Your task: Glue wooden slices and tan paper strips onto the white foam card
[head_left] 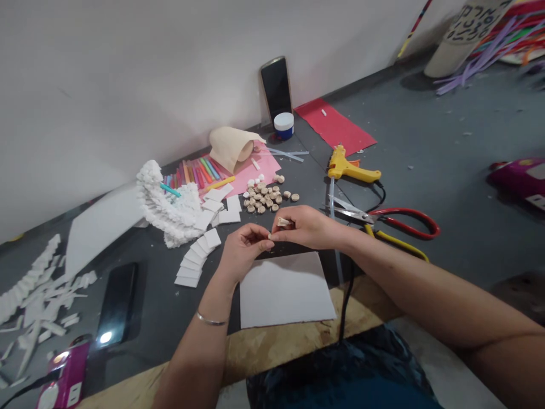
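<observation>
My left hand and my right hand meet fingertip to fingertip above a white sheet. Between the fingertips is a tiny beige piece, pinched from both sides and mostly covered. A pale beige strip, seemingly folded or rolled, also sticks out of my right hand's curled fingers. Just beyond the hands lies a heap of small round beige coils, with a few white balls at its edge. Fanned white squares lie left of my left hand.
Scissors with red and yellow handles and a yellow glue gun lie to the right, a black cord trailing near them. At left are a white ruffled piece, a dark phone and white scraps. Another phone leans on the wall.
</observation>
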### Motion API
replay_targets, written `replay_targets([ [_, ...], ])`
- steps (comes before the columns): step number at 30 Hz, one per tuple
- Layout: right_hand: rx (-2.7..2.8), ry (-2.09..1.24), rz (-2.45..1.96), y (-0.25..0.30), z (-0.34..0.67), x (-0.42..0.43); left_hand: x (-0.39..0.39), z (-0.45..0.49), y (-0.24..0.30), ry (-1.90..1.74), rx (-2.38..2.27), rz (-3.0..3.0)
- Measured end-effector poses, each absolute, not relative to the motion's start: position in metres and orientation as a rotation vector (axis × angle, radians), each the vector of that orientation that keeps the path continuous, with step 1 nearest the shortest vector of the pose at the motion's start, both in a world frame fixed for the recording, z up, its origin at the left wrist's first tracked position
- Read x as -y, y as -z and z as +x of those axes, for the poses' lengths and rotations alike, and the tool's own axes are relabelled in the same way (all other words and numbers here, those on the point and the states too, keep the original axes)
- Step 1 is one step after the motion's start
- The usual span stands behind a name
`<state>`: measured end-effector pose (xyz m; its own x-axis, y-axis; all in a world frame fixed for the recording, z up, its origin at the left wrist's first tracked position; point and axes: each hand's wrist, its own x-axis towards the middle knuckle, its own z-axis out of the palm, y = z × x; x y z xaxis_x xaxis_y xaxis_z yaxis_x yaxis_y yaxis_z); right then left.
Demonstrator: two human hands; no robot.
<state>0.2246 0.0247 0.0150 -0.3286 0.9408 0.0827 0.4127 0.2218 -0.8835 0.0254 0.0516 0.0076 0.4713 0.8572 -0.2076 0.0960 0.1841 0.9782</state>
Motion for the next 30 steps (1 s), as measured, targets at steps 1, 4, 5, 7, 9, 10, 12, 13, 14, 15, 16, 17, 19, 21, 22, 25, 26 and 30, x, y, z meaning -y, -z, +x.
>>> replay_targets([
  [1,1.853,-1.069,-1.245,-0.0141,0.2249,-0.0251,-0.051,0.0267,-0.0084,-0.683,-0.976,1.302],
  [4,1.857,-1.097,-1.223,-0.0124,0.2262,-0.0265,-0.0502,0.0283,-0.0077,-0.704,-1.016,1.319],
  [5,1.863,-1.092,-1.219,-0.0125,0.2266,-0.0268,-0.0503,0.0282,-0.0067,-0.71,-1.021,1.321],
  [7,1.889,-1.065,-1.227,-0.0136,0.2271,-0.0272,-0.0508,0.0274,-0.0045,-0.722,-1.018,1.32],
  [9,1.921,-1.022,-1.251,-0.015,0.227,-0.0272,-0.0513,0.0266,-0.0027,-0.739,-1.015,1.322],
  [10,1.934,-0.998,-1.261,-0.0153,0.2267,-0.0273,-0.0515,0.0264,-0.0021,-0.744,-1.017,1.324],
  [12,1.943,-0.948,-1.263,-0.0148,0.226,-0.0276,-0.0517,0.0264,-0.0016,-0.74,-1.023,1.334],
  [13,1.944,-0.926,-1.255,-0.0139,0.2256,-0.0279,-0.0516,0.0266,-0.0015,-0.735,-1.026,1.339],
  [14,1.943,-0.907,-1.245,-0.0128,0.2253,-0.0284,-0.0514,0.0268,-0.0016,-0.727,-1.026,1.347],
  [15,1.941,-0.894,-1.233,-0.0115,0.2251,-0.0288,-0.0513,0.0269,-0.0016,-0.721,-1.024,1.355],
  [16,1.939,-0.885,-1.221,-0.0103,0.2249,-0.0292,-0.0511,0.027,-0.0016,-0.717,-1.021,1.365],
  [17,1.936,-0.881,-1.213,-0.0092,0.2248,-0.0295,-0.0509,0.027,-0.0017,-0.716,-1.018,1.377],
  [19,1.919,-0.877,-1.209,-0.0082,0.2249,-0.0296,-0.0507,0.0265,-0.0016,-0.713,-1.014,1.408],
  [21,1.903,-0.877,-1.207,-0.0086,0.2254,-0.0293,-0.0506,0.0257,-0.0015,-0.712,-1.012,1.434],
  [22,1.902,-0.88,-1.203,-0.0093,0.2259,-0.0291,-0.0507,0.0252,-0.0014,-0.71,-1.011,1.443],
  [25,1.921,-0.913,-1.193,-0.0119,0.2272,-0.0288,-0.0511,0.0244,-0.0011,-0.71,-1.01,1.45],
  [26,1.925,-0.932,-1.198,-0.0127,0.2275,-0.0289,-0.0512,0.0243,-0.0011,-0.71,-1.008,1.452],
  [30,1.896,-1.021,-1.252,-0.015,0.2276,-0.0287,-0.0513,0.0246,-0.0017,-0.708,-0.995,1.44],
])
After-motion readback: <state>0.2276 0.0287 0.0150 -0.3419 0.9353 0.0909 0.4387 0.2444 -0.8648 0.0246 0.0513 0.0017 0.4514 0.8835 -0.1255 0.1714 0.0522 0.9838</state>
